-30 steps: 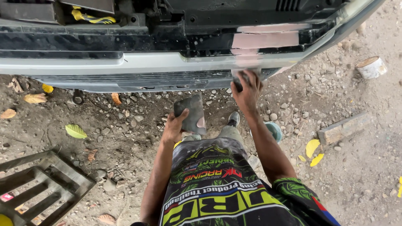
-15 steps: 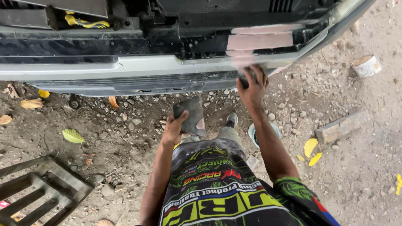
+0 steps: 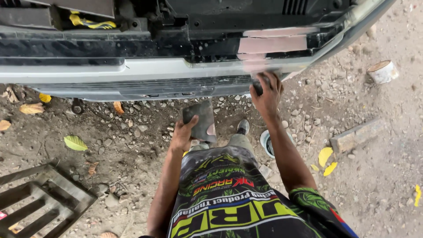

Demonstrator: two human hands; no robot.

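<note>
Soft, even daylight falls over the gravel ground (image 3: 132, 145), casting only faint shadows; motion blur smears the right hand (image 3: 267, 94), a pale sheen brightens the bumper (image 3: 110, 72), and wide-angle distortion bends the edges.

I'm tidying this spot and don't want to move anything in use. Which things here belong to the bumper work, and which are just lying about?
In use:
right hand pressing a dark tool on the bumper
pink filler patch
left hand holding a dark board
small tub by the foot

Lying about:
metal grate
wood block
tape roll
fallen leaves
</note>
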